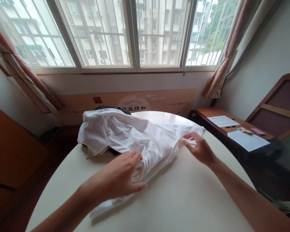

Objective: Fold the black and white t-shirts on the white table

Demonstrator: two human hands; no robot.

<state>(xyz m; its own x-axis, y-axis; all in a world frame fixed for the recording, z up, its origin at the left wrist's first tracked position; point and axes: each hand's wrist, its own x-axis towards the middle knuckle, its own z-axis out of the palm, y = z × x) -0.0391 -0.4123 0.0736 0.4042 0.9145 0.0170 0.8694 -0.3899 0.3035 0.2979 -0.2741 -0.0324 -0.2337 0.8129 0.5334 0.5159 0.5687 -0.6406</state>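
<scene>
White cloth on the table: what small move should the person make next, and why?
Probably the right hand should draw the edge of the cloth outward to flatten it: its fingers are at that edge, while the left hand rests on bunched folds.

Left hand (113, 175) lies spread palm-down, while the right hand (199, 148) curls its fingers loosely.

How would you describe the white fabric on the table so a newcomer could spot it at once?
Under the window stands a round cream table. On it lies a rumpled white cloth, a dark item peeking from beneath, and it alone sits between the left hand and right hand.
</scene>
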